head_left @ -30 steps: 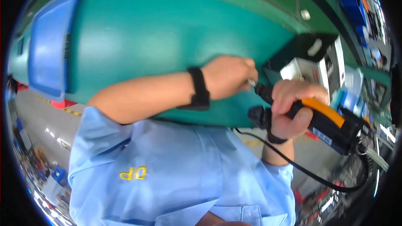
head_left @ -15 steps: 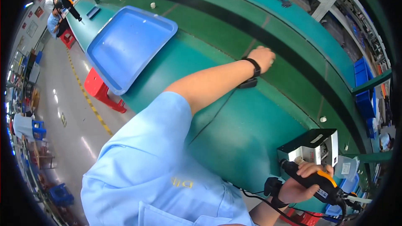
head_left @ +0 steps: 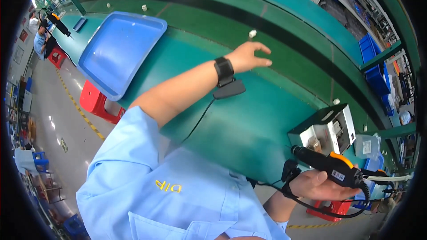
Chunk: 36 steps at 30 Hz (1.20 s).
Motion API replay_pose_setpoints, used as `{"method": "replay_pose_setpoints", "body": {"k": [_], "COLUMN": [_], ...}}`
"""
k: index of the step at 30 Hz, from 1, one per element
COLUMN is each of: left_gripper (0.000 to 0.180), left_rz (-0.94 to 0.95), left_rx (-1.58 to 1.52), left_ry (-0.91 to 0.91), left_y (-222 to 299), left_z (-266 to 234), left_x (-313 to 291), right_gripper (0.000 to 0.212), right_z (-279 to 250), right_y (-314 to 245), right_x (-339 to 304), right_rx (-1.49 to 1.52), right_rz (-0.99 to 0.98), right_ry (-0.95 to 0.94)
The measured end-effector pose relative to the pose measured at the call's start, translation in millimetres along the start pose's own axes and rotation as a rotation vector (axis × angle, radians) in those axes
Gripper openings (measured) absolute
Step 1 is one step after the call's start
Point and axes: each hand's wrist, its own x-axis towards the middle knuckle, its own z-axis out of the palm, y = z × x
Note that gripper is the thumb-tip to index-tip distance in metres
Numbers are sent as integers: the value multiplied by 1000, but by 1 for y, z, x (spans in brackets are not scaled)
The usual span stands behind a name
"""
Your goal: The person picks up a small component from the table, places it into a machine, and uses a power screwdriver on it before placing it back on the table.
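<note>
My left hand point(head_left: 249, 57) reaches over the near edge of the green conveyor belt point(head_left: 289, 69), thumb and fingers apart, holding nothing. A small white part point(head_left: 252, 34) sits on the belt just beyond its fingers. My right hand point(head_left: 322, 186) is at the lower right with its fingers stretched out, right beside a black and orange electric screwdriver point(head_left: 327, 162). The screwdriver has a cable and a pale strap at its rear end; whether the palm still touches it I cannot tell. A black wristband with a small box point(head_left: 223, 71) is on my left wrist.
A black and white open box point(head_left: 322, 135) with small parts stands beside the screwdriver. A large blue tray point(head_left: 122, 53) lies on the green table point(head_left: 240, 124) at the left. More small white parts point(head_left: 144, 7) sit along the belt. A red stool point(head_left: 95, 102) stands below the tray.
My left hand has drawn back leftward from the belt and its fingers have spread, uncovering a white part. My right hand's fingers have come off the screwdriver and straightened. The view has shifted.
</note>
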Motion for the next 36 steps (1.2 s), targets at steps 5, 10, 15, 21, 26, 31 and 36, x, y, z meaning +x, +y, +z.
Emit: {"method": "replay_pose_setpoints", "body": {"k": [5, 10, 15, 21, 26, 31, 36], "left_gripper": [39, 32, 29, 31, 32, 36, 49], "left_rz": [-106, 282, 406, 491, 567, 574, -13], "left_rx": [-379, 104, 284, 385, 359, 610, 911], "left_ry": [-144, -78, -45, 12, 32, 50, 14], "left_y": [58, 74, 110, 133, 134, 105, 13], "left_z": [9, 26, 30, 12, 8, -25, -114], "left_x": [-15, -41, -80, -117, -132, -126, -88], "right_gripper": [75, 63, 53, 44, 40, 45, 59], "right_z": [-29, -41, -38, -32, -19, -18, -17], "right_y": [-2, -20, -33, -43, -58, -54, -18], "right_x": [-3, -9, -27, -53, -44, -25, 12], "right_rx": [-237, -378, -311, 3, 92, 19, 500], "right_rz": [-341, -676, -504, 53, 52, 32, 313], "right_ry": [-48, -79, -124, -242, -370, -210, -70]}}
